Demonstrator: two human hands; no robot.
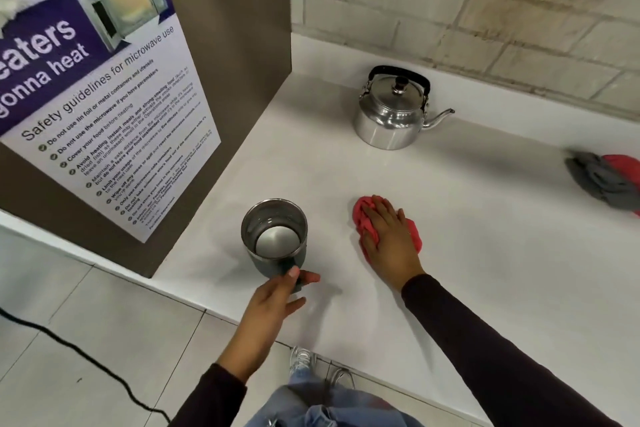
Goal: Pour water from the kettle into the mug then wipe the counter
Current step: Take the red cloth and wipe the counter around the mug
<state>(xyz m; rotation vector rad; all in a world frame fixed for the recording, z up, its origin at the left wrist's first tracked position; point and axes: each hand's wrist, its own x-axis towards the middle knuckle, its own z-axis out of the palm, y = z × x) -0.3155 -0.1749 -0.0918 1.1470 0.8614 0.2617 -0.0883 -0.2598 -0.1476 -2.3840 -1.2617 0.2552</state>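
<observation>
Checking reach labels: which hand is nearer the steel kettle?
Right. The right hand lies flat on the crumpled pink cloth, in front of the shiny steel kettle. The left hand holds the grey metal mug, farther forward-left.

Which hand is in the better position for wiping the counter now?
The right hand: it lies flat on the red cloth on the counter. The left hand holds the mug.
</observation>
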